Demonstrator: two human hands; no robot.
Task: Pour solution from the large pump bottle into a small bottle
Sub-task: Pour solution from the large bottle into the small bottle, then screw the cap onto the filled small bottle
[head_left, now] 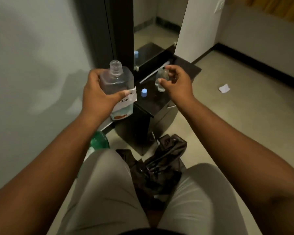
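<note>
My left hand [98,97] grips the large bottle [116,85], open-necked; my right hand [176,82] pinches the small bottle [161,78] above the table [153,102]. Its narrow mouth may cause spilling

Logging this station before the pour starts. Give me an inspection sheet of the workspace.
Surface: dark cabinet top, glossy.
Job's things: large bottle, pump off, neck open, upright, part full; small bottle, uncapped, clear.
Clutter: blue cap on the cabinet top; pump tube lying behind it; black bag and green object on the floor; paper scrap.
Hands: left hand grips the large bottle; right hand pinches the small bottle.
Cables: nothing seen.
Surroundings: mirror, pale wall, tiled floor.
</note>
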